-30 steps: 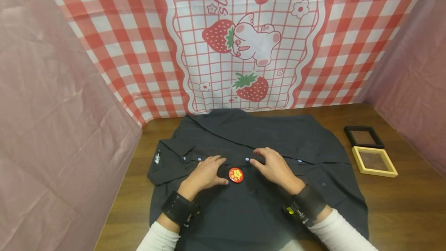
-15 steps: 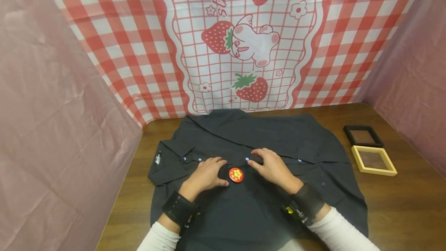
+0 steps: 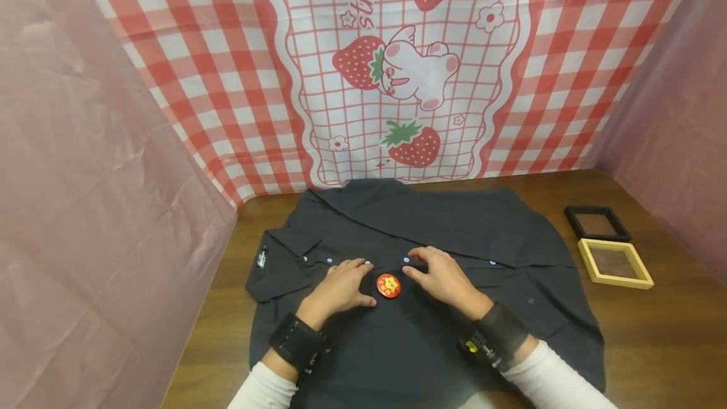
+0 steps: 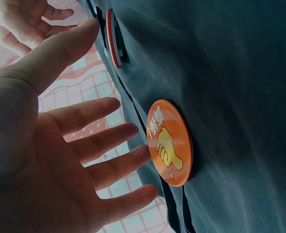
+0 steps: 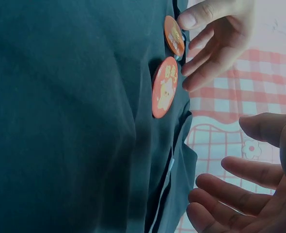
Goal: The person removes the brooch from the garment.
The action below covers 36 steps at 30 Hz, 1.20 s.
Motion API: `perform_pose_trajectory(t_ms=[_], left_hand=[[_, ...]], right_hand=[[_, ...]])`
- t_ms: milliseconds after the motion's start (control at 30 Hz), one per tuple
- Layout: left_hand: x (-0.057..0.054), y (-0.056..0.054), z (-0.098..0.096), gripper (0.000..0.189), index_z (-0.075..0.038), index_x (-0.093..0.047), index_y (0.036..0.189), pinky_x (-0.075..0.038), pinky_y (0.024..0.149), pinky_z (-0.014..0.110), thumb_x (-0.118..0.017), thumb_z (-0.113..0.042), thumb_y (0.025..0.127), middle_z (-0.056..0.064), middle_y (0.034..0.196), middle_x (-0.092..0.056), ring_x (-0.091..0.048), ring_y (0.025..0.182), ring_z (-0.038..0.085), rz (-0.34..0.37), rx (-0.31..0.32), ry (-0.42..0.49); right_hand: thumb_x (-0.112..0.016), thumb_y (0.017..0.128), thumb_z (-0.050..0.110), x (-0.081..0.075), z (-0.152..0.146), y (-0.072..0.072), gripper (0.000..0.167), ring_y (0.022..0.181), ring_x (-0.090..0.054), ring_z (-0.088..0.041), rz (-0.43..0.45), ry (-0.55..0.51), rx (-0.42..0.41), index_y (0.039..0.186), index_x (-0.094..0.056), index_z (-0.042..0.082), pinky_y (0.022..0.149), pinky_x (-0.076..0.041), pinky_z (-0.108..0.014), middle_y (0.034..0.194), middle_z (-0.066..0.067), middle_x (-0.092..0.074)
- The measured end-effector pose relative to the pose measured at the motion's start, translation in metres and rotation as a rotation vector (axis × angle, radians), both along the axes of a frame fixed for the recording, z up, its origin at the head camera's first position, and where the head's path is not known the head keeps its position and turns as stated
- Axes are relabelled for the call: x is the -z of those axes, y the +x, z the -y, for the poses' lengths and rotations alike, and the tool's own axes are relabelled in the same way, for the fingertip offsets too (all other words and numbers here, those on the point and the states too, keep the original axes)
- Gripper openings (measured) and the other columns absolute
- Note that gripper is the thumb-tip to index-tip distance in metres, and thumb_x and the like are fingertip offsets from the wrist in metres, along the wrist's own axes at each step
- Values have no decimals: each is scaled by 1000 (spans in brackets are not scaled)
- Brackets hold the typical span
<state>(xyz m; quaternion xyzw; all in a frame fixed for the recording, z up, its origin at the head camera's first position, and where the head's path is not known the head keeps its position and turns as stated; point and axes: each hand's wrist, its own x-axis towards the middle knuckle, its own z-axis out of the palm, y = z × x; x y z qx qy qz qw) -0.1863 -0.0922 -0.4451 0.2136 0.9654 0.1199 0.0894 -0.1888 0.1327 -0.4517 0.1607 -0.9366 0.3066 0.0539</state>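
A dark short-sleeved shirt [image 3: 431,352] with pale buttons lies spread on the wooden table. On it is a round red badge [image 3: 389,285] with a yellow star figure, between the two hands. My left hand [image 3: 339,288] hovers at the shirt, fingers spread and relaxed. Under its palm is an orange badge [image 4: 169,143] with a yellow thumbs-up, which the hand hides in the head view. My right hand [image 3: 445,278] is right of the red badge, fingers loosely bent near a shirt button [image 3: 406,259]. Neither hand holds anything.
At the right of the table lie a black frame [image 3: 597,223] and, touching or close in front of it, a pale yellow frame [image 3: 616,262]. A red checked strawberry cloth [image 3: 420,147] hangs behind. Pink cloth [image 3: 113,207] walls both sides.
The head view has shifted slightly. My right thumb and fingertips have dipped a little to the left, and a button now shows by my left fingertips. Badges and shirt stay put.
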Motion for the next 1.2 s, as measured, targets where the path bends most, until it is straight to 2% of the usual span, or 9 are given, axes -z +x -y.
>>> perform_pose_trajectory(t_ms=[233,467,733,1200], left_hand=[[2,1,-2,72,-7,-56,136,-38,107,55,-81,-39,76,14,143,-53,-49,133,33,-4,-4,-4],[-2,5,-4,70,-5,-56,135,-38,107,55,-80,-37,78,16,141,-53,-49,132,35,7,-9,-2],[3,1,-4,73,-8,-54,138,-32,113,56,-81,-39,78,12,144,-52,-46,135,31,19,-49,-46],[0,1,-4,73,-10,-54,138,-32,112,57,-80,-41,78,13,145,-51,-45,136,33,14,-20,-11]], right_hand=[[-71,88,27,0,4,2,34,101,-67,-28,3,-5,-20,114,-68,5,86,-53,-46,108,-11,-69],[-72,88,27,2,8,3,34,102,-66,-29,17,-2,-30,114,-68,4,86,-53,-48,109,-12,-69],[-73,87,25,1,10,1,32,99,-66,-28,19,-36,-56,112,-69,5,83,-54,-45,104,-12,-69],[-74,86,26,5,12,2,33,91,-64,-22,22,-9,-84,111,-69,6,78,-52,-40,97,-8,-67]])
